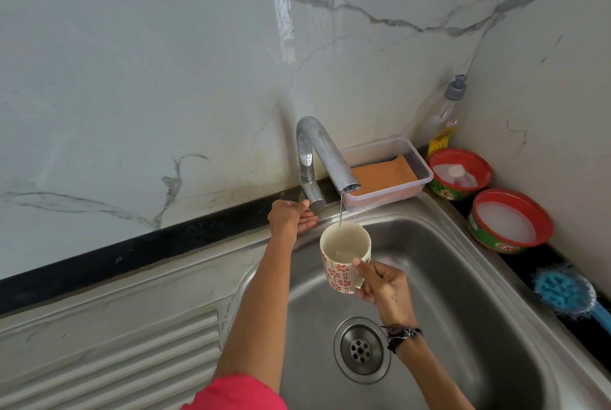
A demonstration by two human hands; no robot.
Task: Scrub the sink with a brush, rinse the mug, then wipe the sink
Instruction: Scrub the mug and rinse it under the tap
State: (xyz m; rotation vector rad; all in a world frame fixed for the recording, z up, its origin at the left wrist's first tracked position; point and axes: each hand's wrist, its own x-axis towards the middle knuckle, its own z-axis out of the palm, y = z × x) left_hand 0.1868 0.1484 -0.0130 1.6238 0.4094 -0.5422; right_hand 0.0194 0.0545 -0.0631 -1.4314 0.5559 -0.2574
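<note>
**Overfill or slip under the tap**

The right hand (380,284) holds the mug (345,256) by its handle over the sink (463,277), under a thin stream. The left hand (291,217), fingers curled, works the tap lever (314,199). Opening it too far could splash; a wet 1-handed grip may slip.

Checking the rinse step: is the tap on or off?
On. A thin stream falls from the tap spout into the upright mug, and the left hand is at its lever.
</note>
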